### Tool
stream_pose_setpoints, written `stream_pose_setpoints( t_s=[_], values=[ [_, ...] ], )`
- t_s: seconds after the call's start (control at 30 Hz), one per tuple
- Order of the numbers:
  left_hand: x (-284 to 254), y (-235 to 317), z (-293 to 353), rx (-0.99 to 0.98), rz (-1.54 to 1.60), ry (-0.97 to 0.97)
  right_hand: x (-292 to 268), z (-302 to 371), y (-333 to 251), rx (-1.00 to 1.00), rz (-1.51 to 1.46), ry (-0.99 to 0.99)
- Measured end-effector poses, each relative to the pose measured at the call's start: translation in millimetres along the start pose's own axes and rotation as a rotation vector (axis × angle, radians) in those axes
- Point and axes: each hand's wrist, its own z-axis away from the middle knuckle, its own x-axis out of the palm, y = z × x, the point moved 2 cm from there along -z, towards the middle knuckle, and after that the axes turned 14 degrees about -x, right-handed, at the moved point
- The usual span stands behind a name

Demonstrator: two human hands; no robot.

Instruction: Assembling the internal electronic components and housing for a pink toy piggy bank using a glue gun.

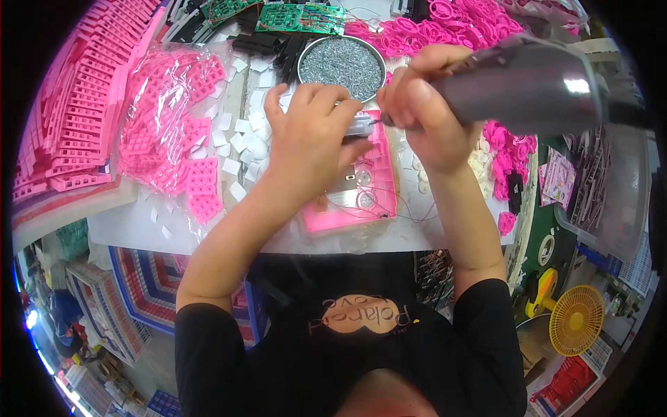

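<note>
A pink plastic casing [383, 208] lies in front of me on the white table, with a silvery panel, a round part and thin wires inside it. My left hand [306, 135] curls over its far left side, thumb and fingers steadying it around a small greyish clear part [360, 126]. In my right hand [438, 115] is a dark electric screwdriver [517, 87], held almost level with its cord end to the right. The tip points left at the casing's far edge; whether it touches a screw is hidden by my fingers.
Behind the casing stands a round tray [342, 67] full of small screws. Green circuit boards [299, 19] and pink rings [458, 28] lie farther back. Bagged pink keypads [167, 118], white squares [243, 142] and stacked pink parts [83, 83] are left. A yellow fan [576, 320] stands lower right.
</note>
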Motion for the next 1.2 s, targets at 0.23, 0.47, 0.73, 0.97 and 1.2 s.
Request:
stream_pose_setpoints(
  t_s=[0.23,0.47,0.73,0.97,1.2],
  values=[
    [15.0,-15.2,5.5,-0.064,-0.032,-0.092,-5.0,-1.0,30.0,0.036,0.204,-0.072],
    [16.5,-12.7,1.9,-0.053,0.021,-0.093,-6.8,7.3,39.7,-0.004,0.29,-0.165],
    [13.1,-24.0,-3.5,0.04,0.098,-0.227,-18.9,-32.1,21.4,0.276,-0.198,-0.066],
    [-177.7,-39.7,63.2,-0.185,0.004,-0.471,-124.8,-10.8,33.7,0.373,1.154,-0.492],
    [-225.6,-28.4,123.8,-0.453,-0.276,-0.77,-93.2,21.7,68.8,0.2,1.371,-0.528]
  ],
)
